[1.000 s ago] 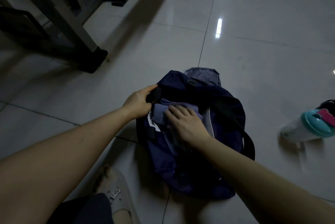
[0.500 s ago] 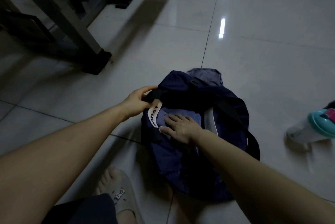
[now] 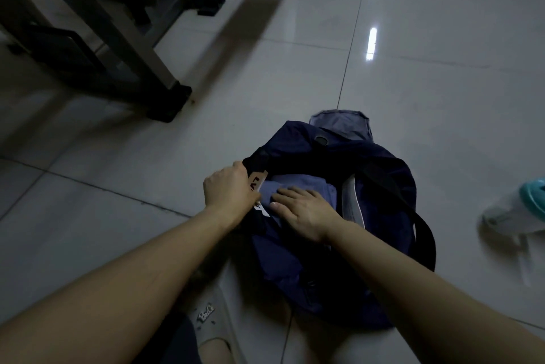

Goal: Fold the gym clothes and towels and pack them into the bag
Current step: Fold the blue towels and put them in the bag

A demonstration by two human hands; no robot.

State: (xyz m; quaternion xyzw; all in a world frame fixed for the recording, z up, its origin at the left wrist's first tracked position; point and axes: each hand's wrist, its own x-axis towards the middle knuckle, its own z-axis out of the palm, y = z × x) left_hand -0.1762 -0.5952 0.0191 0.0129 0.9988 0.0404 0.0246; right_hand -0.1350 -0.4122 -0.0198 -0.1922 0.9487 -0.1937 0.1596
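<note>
Grips bag (image 3: 383, 178) rim in the curled left hand (image 3: 228, 191); lays the right hand (image 3: 305, 212) flat, outstretched, on a folded cloth (image 3: 298, 182), perhaps a towel, inside.

The floor (image 3: 427, 92) in front of me is large, pale, glossy tiles, crossed by thin dark grout lines (image 3: 350, 48). The room is dim. Two bright streaks of reflected light (image 3: 372, 43) shine on the tiles in the upper right of the frame. In the upper left stands a metal frame (image 3: 128, 39) of grey slanting bars on black feet (image 3: 171, 104). It throws a long shadow (image 3: 244, 27) across the tiles toward the upper middle.
</note>
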